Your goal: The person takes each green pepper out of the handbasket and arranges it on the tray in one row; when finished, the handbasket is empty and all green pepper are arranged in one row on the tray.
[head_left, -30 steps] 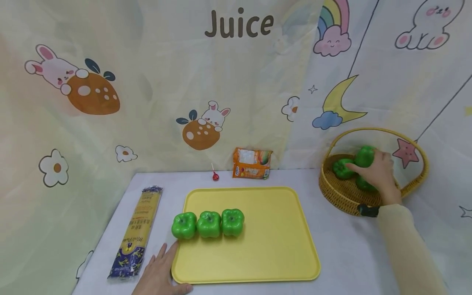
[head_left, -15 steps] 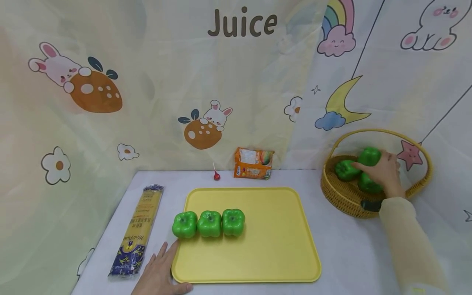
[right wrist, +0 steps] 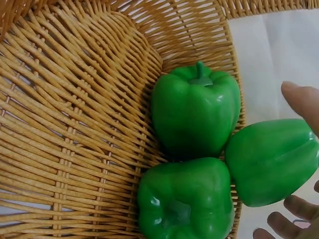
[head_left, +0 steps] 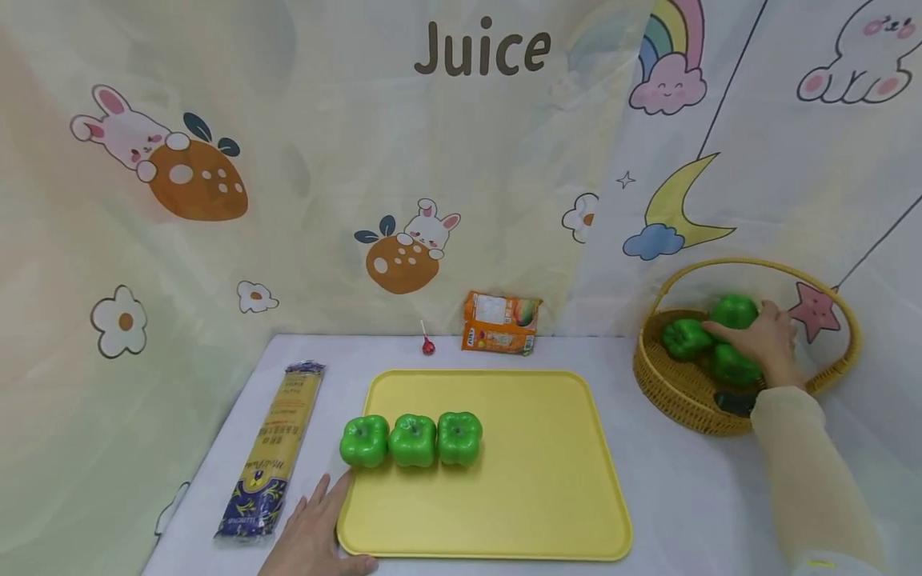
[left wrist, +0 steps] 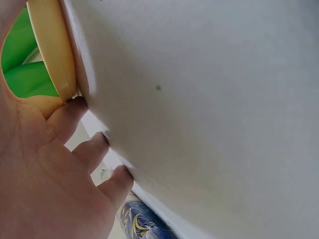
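Note:
In the head view my right hand reaches into a wicker basket at the back right. Three green bell peppers are in it: one at left, one at the back, one in front. The right wrist view shows a tilted bell pepper at the rim, between my spread thumb and fingers; the thumb stands apart from it. My left hand rests at the front left corner of a yellow tray, index finger touching its side. Three more bell peppers line the tray's left part.
A spaghetti packet lies left of the tray. Behind the tray are a red lollipop and an orange snack packet. The basket's arched handle rises over my right hand. A printed cloth backs the table.
My right hand has shifted slightly right within the basket, and more of the front pepper shows. The whole head view has drifted a little. The left hand stays at the tray.

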{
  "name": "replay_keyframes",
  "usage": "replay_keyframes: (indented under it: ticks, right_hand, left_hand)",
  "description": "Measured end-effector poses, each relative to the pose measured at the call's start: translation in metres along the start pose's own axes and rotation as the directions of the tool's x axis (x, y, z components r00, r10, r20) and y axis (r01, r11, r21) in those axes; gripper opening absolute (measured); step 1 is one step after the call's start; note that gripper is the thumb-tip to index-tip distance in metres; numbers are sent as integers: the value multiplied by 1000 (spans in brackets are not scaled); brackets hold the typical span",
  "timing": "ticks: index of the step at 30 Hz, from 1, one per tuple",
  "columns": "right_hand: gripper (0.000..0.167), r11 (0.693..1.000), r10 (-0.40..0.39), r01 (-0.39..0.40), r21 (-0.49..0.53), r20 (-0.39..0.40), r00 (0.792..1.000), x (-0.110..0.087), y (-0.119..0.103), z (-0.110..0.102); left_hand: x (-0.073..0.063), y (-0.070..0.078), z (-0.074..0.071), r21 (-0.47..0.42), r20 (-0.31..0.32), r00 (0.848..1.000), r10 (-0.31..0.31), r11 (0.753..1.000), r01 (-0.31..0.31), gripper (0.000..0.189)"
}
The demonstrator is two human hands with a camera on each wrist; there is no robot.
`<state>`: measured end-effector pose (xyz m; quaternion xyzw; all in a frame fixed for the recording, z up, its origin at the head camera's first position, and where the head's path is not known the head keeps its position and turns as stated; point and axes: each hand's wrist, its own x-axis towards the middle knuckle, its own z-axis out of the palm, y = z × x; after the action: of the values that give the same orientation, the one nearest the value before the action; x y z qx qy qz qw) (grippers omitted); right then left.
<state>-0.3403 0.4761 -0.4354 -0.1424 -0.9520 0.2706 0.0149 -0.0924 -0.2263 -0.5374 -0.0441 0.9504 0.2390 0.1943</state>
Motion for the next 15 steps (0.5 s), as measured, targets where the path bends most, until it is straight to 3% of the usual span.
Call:
replay_keyframes:
  ticks: [15]
  right_hand:
    - [117, 1000, 24, -23, -7, 17, 1000, 6, 6, 3]
  left_hand:
    - [0, -1, 1, 6, -12, 1000, 2, 1000, -2, 144]
